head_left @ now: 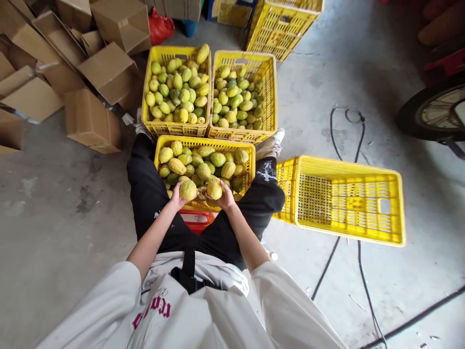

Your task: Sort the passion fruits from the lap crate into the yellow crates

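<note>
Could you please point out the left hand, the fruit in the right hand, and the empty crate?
Left hand (177,198): head view, back of the hand.
Fruit in the right hand (214,188): head view, middle of its upper side.
Empty crate (348,166): head view, its far rim.

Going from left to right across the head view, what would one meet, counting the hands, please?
Cardboard boxes → left hand with one fruit → right hand with another fruit → rightmost crate → wheel.
</note>
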Demonstrator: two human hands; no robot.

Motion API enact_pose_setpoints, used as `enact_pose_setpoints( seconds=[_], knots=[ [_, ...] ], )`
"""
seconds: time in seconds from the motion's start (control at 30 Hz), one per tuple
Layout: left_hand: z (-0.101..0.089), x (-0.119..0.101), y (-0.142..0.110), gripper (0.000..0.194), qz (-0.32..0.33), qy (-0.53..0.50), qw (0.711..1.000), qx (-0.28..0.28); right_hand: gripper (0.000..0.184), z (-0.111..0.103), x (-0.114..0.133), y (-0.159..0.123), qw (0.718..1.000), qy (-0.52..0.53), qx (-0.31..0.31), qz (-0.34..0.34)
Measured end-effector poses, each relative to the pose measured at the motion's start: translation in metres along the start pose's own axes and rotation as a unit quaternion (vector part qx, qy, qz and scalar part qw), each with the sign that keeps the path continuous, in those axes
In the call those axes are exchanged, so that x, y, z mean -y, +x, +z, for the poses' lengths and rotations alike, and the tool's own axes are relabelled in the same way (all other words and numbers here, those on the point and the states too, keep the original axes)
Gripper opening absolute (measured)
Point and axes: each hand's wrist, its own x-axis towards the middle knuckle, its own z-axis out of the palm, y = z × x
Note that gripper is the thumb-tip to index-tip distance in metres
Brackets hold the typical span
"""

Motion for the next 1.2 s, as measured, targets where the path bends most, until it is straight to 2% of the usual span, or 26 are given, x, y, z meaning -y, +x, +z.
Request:
enact_pose_setpoints(
  seconds=[0.1,0.23,0.3,0.37,0.47,0.63,0.8,0.9,1.07,1.2],
  knots=[
    [-0.001,-0.001,-0.002,0.061,0.001,0.017,1.0,0.0,0.033,0.007,0.003,-0.007,1.0,-0.002,0.015,-0.015],
    [-0.002,-0.002,-0.003,0.056,0.01,0.033,0.999,-0.006,0.05,0.013,0.004,-0.013,0.999,0.018,0.021,-0.028],
    [-0.002,-0.001,-0.003,0.048,0.014,0.031,0.999,-0.004,0.046,0.013,0.003,-0.013,0.999,0.021,0.014,-0.025],
    [-0.001,0.0,-0.002,0.042,0.02,0.026,0.999,-0.001,0.033,0.01,0.003,-0.011,1.0,0.013,0.007,-0.017],
    [-0.001,0.0,0.0,0.04,0.029,0.02,0.999,-0.009,0.022,0.004,0.004,-0.006,1.0,-0.01,-0.006,-0.006],
    [-0.003,-0.003,0.002,0.058,0.016,0.005,1.0,-0.015,0.033,-0.005,0.007,-0.001,0.999,-0.033,-0.025,-0.014],
    [-0.005,-0.005,0.002,0.074,0.011,0.002,1.0,-0.003,0.038,-0.002,0.005,-0.002,0.999,-0.037,-0.003,-0.022],
    [-0.008,-0.005,0.005,0.067,0.024,-0.002,0.999,-0.028,0.038,0.001,0.004,-0.003,0.999,-0.027,0.007,-0.033],
    [-0.01,-0.003,0.01,0.05,0.037,0.005,0.998,-0.052,0.055,0.001,0.002,-0.001,0.998,0.0,0.016,-0.055],
    [-0.006,0.001,0.01,0.043,0.032,0.02,0.999,-0.033,0.036,-0.003,0.001,0.005,0.999,-0.012,-0.027,-0.035]
  ],
)
